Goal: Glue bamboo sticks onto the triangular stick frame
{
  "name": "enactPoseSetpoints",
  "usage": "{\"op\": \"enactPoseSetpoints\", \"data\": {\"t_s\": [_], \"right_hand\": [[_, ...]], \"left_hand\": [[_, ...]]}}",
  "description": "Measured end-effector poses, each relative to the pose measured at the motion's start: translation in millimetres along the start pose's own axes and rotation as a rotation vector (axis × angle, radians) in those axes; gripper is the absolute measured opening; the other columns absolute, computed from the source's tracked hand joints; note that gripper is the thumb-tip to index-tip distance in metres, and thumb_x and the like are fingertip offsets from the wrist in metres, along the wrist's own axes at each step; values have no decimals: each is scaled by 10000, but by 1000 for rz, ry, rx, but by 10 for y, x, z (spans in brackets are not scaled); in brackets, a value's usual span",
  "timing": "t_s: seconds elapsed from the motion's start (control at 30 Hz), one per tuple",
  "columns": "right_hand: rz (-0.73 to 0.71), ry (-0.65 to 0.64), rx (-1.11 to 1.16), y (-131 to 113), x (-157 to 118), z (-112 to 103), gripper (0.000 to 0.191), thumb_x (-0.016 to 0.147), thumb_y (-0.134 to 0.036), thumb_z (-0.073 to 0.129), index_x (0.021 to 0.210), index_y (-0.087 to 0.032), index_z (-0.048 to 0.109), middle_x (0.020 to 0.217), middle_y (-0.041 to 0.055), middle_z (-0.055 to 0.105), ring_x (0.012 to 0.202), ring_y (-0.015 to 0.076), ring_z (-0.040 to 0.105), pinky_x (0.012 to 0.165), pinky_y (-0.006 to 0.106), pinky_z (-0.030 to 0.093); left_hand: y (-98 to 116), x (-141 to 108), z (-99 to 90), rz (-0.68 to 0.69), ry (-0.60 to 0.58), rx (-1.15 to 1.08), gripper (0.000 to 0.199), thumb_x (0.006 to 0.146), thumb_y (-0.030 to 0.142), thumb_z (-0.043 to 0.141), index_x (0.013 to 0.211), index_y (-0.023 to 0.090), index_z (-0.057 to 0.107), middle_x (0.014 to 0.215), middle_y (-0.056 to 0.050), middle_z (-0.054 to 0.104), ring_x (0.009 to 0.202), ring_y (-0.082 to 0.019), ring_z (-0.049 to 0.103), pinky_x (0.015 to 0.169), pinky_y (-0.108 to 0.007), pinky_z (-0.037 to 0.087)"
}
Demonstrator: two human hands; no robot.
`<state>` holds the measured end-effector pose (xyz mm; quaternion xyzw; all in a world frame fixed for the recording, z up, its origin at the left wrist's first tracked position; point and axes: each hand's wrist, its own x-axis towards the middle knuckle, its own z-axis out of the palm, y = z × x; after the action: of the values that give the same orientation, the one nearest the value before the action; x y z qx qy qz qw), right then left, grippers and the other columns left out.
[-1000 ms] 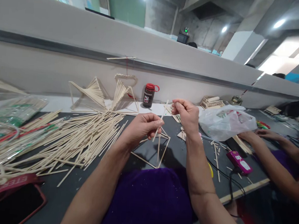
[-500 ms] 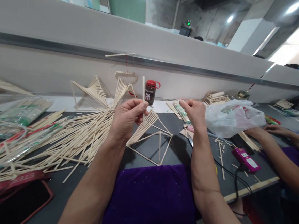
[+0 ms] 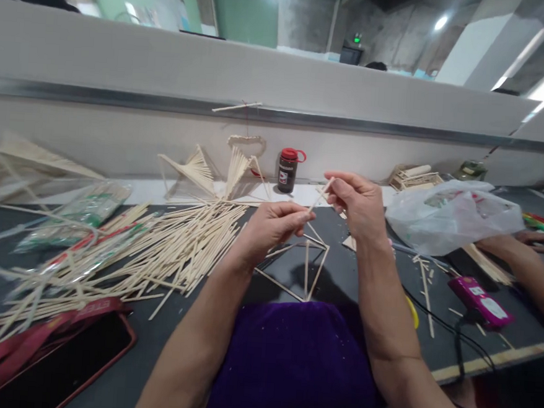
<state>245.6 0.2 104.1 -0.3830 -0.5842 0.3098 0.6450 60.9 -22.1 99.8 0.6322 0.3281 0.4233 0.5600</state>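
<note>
A thin wooden stick (image 3: 319, 197) slants between my two hands above the table. My left hand (image 3: 277, 225) pinches its lower end, fingers closed. At the upper end, the thumb and fingertips of my right hand (image 3: 353, 200) are closed on it. Below my hands stands a stick frame (image 3: 313, 275) on the dark table, partly covered by my left hand. To the left of my left hand lies a large loose pile of wooden sticks (image 3: 190, 242).
Behind stand a dark bottle with a red lid (image 3: 287, 171) and fan-shaped stick models (image 3: 195, 169). At right are a white plastic bag (image 3: 432, 215), a magenta device (image 3: 481, 301) with cables and another person's arm (image 3: 523, 271). A phone (image 3: 69, 364) lies front left.
My hands have come together, and my right hand now grips the stick's upper end. The stick has tipped from upright to slanting. The view has shifted left.
</note>
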Motion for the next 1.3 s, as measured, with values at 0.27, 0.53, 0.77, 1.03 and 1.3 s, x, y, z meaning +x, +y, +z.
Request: {"op": "enactPoseSetpoints", "data": {"t_s": [0.27, 0.53, 0.77, 1.03, 1.3], "right_hand": [[139, 195, 184, 72, 56, -130, 106, 606, -156, 754, 710, -178, 764, 553, 47, 583, 465, 77, 525, 392, 190, 369], [51, 207, 220, 159, 60, -180, 73, 663, -191, 740, 722, -222, 769, 528, 38, 525, 452, 96, 500, 343, 198, 361], [186, 99, 272, 191, 22, -132, 105, 625, -182, 753, 709, -156, 695, 577, 23, 630, 442, 75, 527, 369, 168, 376], [318, -63, 101, 498, 41, -126, 196, 671, -290, 784, 705, -188, 620, 637, -22, 617, 486, 53, 519, 370, 154, 326], [380, -83, -9, 651, 17, -67, 232, 629, -328, 782, 712, -195, 611, 636, -18, 624, 470, 64, 516, 365, 180, 314]], "left_hand": [[-133, -118, 69, -82, 14, -28, 245, 787, 378, 667, 894, 164, 719, 663, 5, 611, 539, -59, 461, 503, -202, 314], [-278, -254, 9, -110, 107, 30, 321, 738, 473, 697, 718, 157, 644, 617, 15, 586, 526, -60, 459, 532, -212, 367], [-335, -468, -16, -151, 159, 80, 261, 807, 409, 636, 739, 158, 665, 592, 19, 594, 459, -39, 433, 467, -188, 335], [-642, -609, -418, -158, 498, -115, 246, 762, 244, 655, 986, 144, 641, 1029, -80, 670, 483, -39, 568, 349, -159, 321], [-856, -578, -434, -212, 439, 97, 211, 746, 211, 653, 945, 146, 681, 888, -74, 702, 448, -68, 564, 356, -195, 375]]}}
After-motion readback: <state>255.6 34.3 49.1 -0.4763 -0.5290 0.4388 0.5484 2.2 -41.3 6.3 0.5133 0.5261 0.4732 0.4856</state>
